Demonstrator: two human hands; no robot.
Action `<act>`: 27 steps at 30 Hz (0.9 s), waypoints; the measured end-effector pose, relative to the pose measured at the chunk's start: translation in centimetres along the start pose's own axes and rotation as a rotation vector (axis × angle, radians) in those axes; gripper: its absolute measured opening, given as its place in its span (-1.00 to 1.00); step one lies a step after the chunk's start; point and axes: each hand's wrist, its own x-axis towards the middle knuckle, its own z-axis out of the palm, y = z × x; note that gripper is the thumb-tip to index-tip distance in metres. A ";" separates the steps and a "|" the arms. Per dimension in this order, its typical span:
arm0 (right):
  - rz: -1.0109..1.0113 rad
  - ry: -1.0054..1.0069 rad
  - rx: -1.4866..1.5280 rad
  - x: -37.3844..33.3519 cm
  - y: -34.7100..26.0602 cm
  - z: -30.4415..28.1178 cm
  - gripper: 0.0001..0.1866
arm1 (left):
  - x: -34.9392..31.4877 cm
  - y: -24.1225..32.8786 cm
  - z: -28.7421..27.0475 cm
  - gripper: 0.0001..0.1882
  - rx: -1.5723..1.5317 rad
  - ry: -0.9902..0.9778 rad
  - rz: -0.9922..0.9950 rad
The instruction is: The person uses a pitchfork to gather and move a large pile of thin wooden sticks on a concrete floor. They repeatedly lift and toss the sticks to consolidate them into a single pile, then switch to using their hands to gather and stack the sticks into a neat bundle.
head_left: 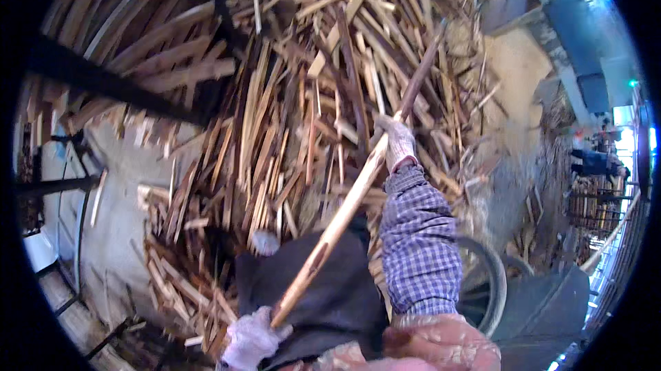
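Note:
A long wooden pole (348, 205) runs from the lower middle up to the upper right, its far end reaching into a big heap of split wood scraps (296, 116). My left hand (249, 338), in a pale work glove, grips the pole's near end at the bottom. My right hand (397, 142), also gloved, with a checked sleeve, grips the pole about halfway up. The pole's far tip is lost among the sticks.
A dark cart or barrow tub (330, 295) lies below the pole, with a wheel (490, 281) to its right. Black metal bars (103, 81) cross the upper left. Sawdust piles (513, 75) and blue machinery (585, 40) stand at the right.

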 end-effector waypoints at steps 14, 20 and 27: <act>0.398 0.101 0.257 -4.7 5.4 2.5 -0.72 | 1.1 -7.8 2.5 -0.45 -0.118 -0.290 -0.497; 0.407 -0.011 0.090 6.3 2.2 0.5 -0.84 | 7.4 1.7 -0.3 -0.41 -0.143 -0.190 -0.450; 0.335 0.013 -0.009 8.8 -0.5 0.8 -0.73 | 16.5 13.2 -1.3 -0.44 -0.002 -0.095 -0.366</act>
